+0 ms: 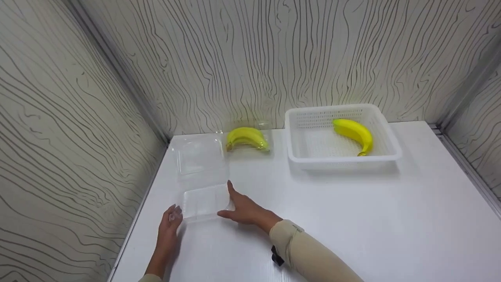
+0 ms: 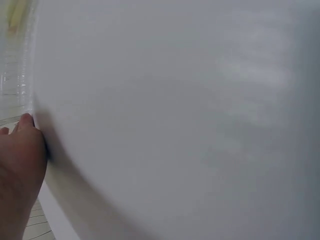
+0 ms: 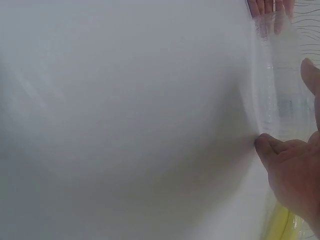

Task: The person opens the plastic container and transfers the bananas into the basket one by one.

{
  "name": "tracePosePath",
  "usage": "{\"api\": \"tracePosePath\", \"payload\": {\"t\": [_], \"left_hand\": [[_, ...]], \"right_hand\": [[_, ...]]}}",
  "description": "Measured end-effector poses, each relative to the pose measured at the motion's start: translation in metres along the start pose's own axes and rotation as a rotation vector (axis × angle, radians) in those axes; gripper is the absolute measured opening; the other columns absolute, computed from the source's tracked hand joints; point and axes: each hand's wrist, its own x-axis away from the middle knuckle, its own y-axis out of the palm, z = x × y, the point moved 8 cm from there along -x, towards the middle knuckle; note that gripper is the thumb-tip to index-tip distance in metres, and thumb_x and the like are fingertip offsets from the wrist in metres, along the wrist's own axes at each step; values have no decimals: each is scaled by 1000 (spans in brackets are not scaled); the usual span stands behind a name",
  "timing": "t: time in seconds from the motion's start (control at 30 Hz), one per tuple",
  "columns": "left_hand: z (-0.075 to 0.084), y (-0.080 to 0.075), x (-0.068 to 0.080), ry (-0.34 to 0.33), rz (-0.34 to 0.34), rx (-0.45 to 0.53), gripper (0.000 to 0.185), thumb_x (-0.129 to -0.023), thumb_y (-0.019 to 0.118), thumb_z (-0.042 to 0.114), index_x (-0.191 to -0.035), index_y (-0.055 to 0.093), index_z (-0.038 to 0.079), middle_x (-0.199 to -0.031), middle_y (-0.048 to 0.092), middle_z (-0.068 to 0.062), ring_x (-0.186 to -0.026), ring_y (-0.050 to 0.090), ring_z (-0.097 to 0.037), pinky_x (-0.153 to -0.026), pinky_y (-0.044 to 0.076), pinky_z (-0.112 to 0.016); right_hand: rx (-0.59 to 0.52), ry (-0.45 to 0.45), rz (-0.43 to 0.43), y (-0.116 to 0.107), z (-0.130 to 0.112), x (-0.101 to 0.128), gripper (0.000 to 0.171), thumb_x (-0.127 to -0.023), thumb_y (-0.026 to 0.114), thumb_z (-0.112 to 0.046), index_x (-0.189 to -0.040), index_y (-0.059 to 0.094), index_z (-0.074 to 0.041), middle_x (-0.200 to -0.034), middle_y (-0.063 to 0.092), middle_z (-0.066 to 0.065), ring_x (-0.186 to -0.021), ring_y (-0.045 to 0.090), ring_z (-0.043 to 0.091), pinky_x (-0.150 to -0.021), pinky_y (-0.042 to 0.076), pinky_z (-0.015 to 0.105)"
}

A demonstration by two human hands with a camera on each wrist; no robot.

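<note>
An open clear plastic clamshell box (image 1: 203,201) lies on the white table (image 1: 332,211) near its left edge, with its lid (image 1: 199,154) folded back. My left hand (image 1: 170,223) touches the tray's near left corner with straight fingers. My right hand (image 1: 239,207) rests against the near right corner, thumb and forefinger spread along two edges. In the left wrist view, the left hand (image 2: 20,160) sits beside the box (image 2: 15,85). The right wrist view shows the right hand (image 3: 295,175) against the box (image 3: 277,90), with the left fingertips (image 3: 267,7) beyond.
A second clear box holds a bunch of bananas (image 1: 246,138) at the back, by the wall. A white perforated basket (image 1: 344,158) at the back right holds a single banana (image 1: 354,133). Patterned walls close in the left, back and right sides.
</note>
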Motion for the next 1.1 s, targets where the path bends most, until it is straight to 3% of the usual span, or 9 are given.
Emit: {"api": "tracePosePath", "payload": {"t": [0.33, 0.63, 0.73, 0.93, 1.1], "left_hand": [[-5, -2, 2, -73, 63, 174, 69, -115, 29, 45, -171, 7, 11, -181, 12, -16, -170, 8, -37, -139, 11, -54], [-4, -5, 3, -106, 169, 138, 77, -112, 22, 60, -171, 7, 14, -181, 13, -13, -170, 9, -35, -139, 13, -53], [-5, -4, 3, -113, 212, 139, 80, -109, 20, 65, -171, 9, 14, -178, 20, -16, -169, 16, -37, -138, 16, -55], [-2, -6, 2, -109, 300, 122, 80, -108, 18, 68, -165, 20, 12, -163, 40, -18, -151, 45, -38, -126, 40, -58], [0, -8, 1, -118, 340, 107, 81, -111, 19, 65, -166, 22, 6, -164, 40, -22, -152, 44, -40, -126, 40, -58]], "right_hand": [[25, -39, -76, 8, -1, -7, 108, -98, 62, -68, -174, -3, -26, -172, 41, 10, -163, 37, 24, -135, 32, 46], [32, -36, -100, 9, -9, -11, 103, -101, 60, -65, -174, -3, -27, -170, 44, 11, -162, 37, 25, -135, 31, 48], [34, -23, -102, 9, -10, -14, 103, -101, 60, -66, -174, -3, -29, -168, 47, 12, -162, 39, 26, -134, 32, 48], [-3, -12, -82, 10, -10, -22, 102, -101, 61, -65, -173, -2, -32, -163, 53, 13, -157, 47, 26, -132, 36, 47], [-81, -27, -52, 9, -13, -28, 96, -103, 64, -57, -174, 3, -33, -165, 51, 15, -153, 53, 25, -133, 35, 47]]}}
